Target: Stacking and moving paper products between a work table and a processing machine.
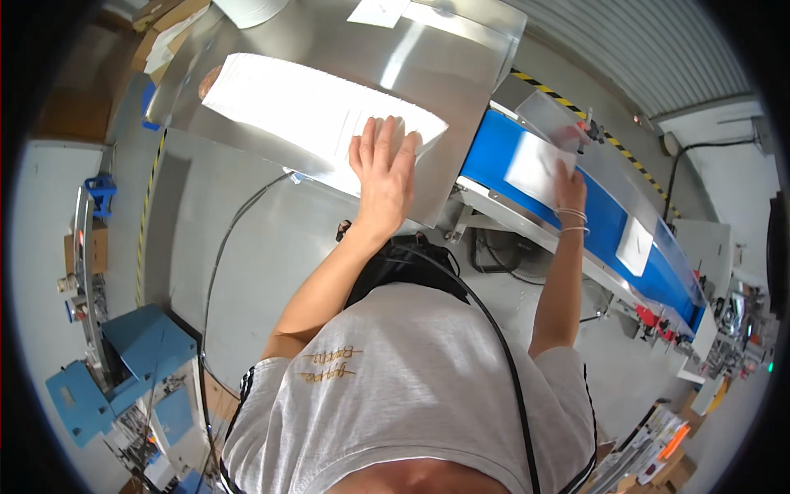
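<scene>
A long row of thin white packets [288, 107], packed edge to edge, lies on a shiny metal table [444, 66]. Across the right end of that row my left hand [383, 173] lies with its fingers stretched and a little apart. My right hand [569, 189] reaches over the blue conveyor belt [605, 210] and pinches a flat white packet [535, 167] by its right side. The packet is over the belt; whether it touches the surface I cannot tell. Farther down the belt another white packet [635, 245] lies flat.
A clear plastic guard [547, 115] and red-knobbed clamps [588, 130] stand along the belt's far side. White paper [378, 10] and a white container [251, 8] sit at the table's far edge. A black cable [216, 272] hangs at left; blue machine panels [152, 350] stand lower left.
</scene>
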Available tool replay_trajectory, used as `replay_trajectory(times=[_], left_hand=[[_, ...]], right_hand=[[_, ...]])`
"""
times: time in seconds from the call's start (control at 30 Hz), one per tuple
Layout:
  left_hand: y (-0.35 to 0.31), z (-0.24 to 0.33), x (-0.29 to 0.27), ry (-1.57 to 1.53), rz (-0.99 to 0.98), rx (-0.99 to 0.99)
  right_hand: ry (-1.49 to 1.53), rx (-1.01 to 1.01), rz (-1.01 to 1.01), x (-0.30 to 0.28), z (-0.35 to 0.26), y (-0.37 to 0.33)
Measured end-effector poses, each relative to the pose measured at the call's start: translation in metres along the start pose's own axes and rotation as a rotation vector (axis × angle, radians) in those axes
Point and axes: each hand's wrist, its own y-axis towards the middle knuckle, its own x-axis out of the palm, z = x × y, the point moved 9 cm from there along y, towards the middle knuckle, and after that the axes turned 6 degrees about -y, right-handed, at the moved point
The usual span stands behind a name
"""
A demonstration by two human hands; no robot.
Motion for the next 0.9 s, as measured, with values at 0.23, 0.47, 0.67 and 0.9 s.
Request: replay_trajectory(times=[0.23, 0.47, 0.67, 0.9], left_hand=[[0.000, 0.001, -0.001, -0.057, -0.002, -0.004], [0.005, 0.002, -0.004, -0.047, -0.054, -0.033], [0.003, -0.017, 0.000, 0.045, -0.023, -0.053], [0.002, -0.017, -0.005, -0.002, 0.014, -0.022]], right_hand=[[0.009, -0.691, 0.124, -0.024, -0.139, -0.069], [0.449, -0.890, -0.530, 0.046, -0.243, -0.128], [0.864, -0.084, -0.244, 0.035, -0.099, -0.047], [-0.444, -0.181, 0.464, -0.065, -0.089, -0.063]])
